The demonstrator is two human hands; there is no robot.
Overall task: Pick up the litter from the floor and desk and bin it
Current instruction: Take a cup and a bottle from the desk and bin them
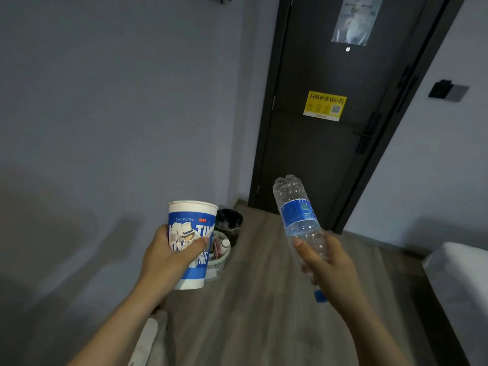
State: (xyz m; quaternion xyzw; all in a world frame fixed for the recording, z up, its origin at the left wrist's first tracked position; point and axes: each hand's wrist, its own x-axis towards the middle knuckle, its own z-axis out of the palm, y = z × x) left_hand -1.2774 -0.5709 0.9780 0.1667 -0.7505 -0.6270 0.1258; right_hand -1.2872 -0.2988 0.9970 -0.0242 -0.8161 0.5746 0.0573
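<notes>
Carrying step, judged: left hand (pixel 169 256) clamped on paper cup (pixel 190 244) at 9 o'clock, right hand (pixel 330 262) clamped on upside-down plastic bottle (pixel 299 215) at 3 o'clock; next, probably walk to black bin (pixel 229 223) at 12 o'clock by door (pixel 330 122), then release above it.

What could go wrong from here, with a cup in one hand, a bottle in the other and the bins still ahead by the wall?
1. The paper cup is upright and open-topped in the left hand; its inside is hidden, so any dregs could spill.
2. The right hand grips the plastic bottle near its cap end, bottom up; it could slip.
3. The pale basket already looks full, so litter dropped there may fall out; the black bin behind seems safer.
</notes>
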